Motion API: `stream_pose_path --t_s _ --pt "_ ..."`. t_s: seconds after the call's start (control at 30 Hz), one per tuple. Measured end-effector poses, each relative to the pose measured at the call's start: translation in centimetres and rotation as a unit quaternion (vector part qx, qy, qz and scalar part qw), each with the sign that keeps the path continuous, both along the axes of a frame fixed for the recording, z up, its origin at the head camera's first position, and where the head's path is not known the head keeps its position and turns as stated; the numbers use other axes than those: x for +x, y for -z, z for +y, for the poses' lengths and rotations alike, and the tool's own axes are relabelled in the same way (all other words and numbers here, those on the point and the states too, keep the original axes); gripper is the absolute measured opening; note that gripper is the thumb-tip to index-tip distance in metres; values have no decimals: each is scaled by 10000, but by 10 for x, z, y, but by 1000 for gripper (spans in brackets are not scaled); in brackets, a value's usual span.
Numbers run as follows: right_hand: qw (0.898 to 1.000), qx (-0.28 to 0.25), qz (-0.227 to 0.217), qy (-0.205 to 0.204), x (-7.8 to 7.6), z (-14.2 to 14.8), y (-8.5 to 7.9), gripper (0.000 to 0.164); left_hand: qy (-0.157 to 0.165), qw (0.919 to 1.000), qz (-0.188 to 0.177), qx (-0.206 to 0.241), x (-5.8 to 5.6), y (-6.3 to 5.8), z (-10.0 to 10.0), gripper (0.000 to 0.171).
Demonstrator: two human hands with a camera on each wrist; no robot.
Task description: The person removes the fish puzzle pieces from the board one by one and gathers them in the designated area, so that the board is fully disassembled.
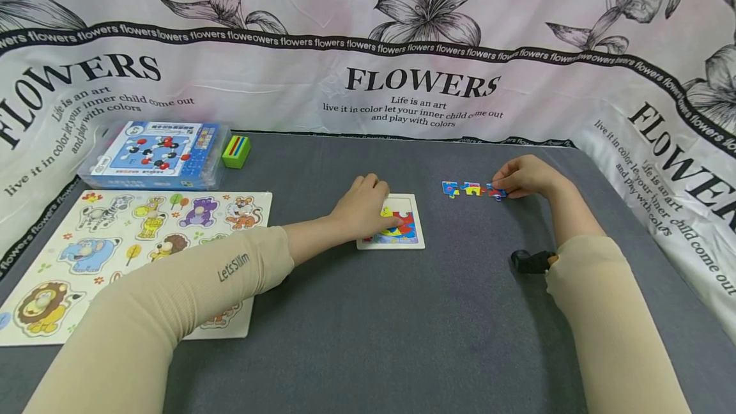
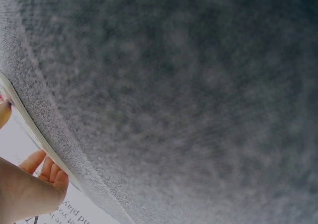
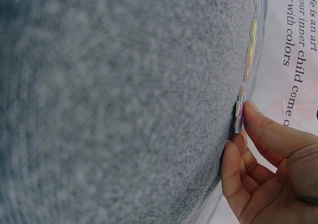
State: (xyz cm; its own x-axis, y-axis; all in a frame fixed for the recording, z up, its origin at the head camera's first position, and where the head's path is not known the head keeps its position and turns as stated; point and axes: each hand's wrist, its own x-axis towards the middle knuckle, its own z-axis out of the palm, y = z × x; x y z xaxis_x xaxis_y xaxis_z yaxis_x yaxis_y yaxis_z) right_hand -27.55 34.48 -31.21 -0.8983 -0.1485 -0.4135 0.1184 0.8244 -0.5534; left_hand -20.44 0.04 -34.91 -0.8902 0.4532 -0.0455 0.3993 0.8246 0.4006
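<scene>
Puzzle board (image 1: 405, 200) lies on the table (image 1: 368, 337), partly covered by the left hand (image 1: 365, 206), which holds it with fingers bent at the edge and thumb over the picture; a light, firm grip should stop it sliding. Well to its right, the right hand (image 1: 529, 177) pinches a puzzle piece (image 1: 496, 194), the end of a row with the middle piece (image 1: 472, 189) and the left piece (image 1: 450, 189). Such a thin piece probably handles best by its edges, level and picture up, with its knobs turned to match a gap before any pressing.

Dark grey fabric covers the tabletop. Behind it hangs a pale flowered cloth (image 1: 287, 82) printed with words. At left sit an animal board (image 1: 264, 209), a clear box (image 1: 155, 152) and a green block (image 1: 236, 152).
</scene>
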Motion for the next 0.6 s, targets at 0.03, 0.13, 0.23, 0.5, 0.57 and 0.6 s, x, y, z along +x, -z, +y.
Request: stream_pose_path --t_s 0.03,0.13,0.23,0.5,0.57,0.6 --pt "10000 14 4 7 0 0 0 38 -3 10000 -15 -2 0 0 0 63" --pt "9999 111 64 70 0 -2 0 39 -10 10000 -56 -10 -1 0 0 64" --pt "9994 238 217 91 0 -3 0 41 13 9999 -107 -21 -1 -1 0 63" --pt "9940 379 1011 162 2 -24 -5 33 422 9989 -145 -149 -4 -6 -6 65" --pt "9923 323 1181 171 2 -34 -7 31 554 9982 -158 -142 -6 -7 -7 66" --pt "9917 280 1250 150 3 -39 -8 30 626 9978 -142 -156 -7 -7 -8 66"
